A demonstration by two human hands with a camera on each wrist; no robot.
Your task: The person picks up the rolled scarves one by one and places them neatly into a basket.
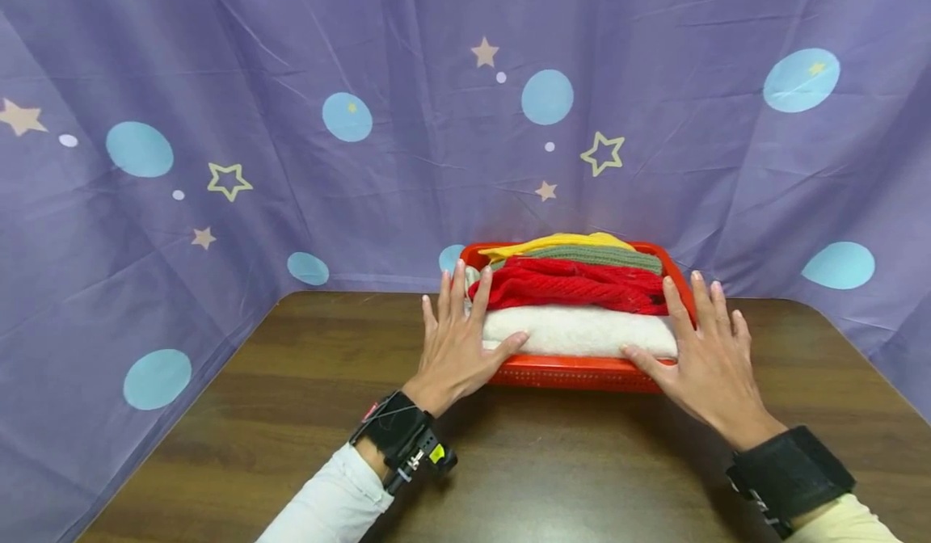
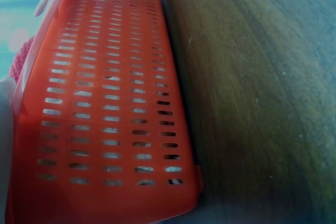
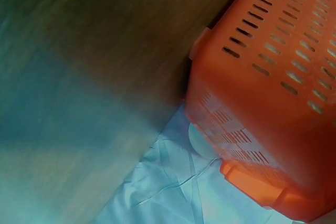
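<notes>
A red plastic basket with slotted walls stands on the table against the curtain. Folded knits fill it in rows: a fluffy white cloth in front, then a red knit, a green ribbed knit and a yellow one at the back. My left hand lies at the basket's left end, fingers spread and straight, thumb over the front rim. At the right end my right hand mirrors it, thumb at the front rim. Both wrist views show the basket's slotted wall close up.
The brown wooden table extends in front of the basket and to both sides. A purple curtain with stars and blue dots hangs behind and along the sides. Black straps with cameras circle both wrists.
</notes>
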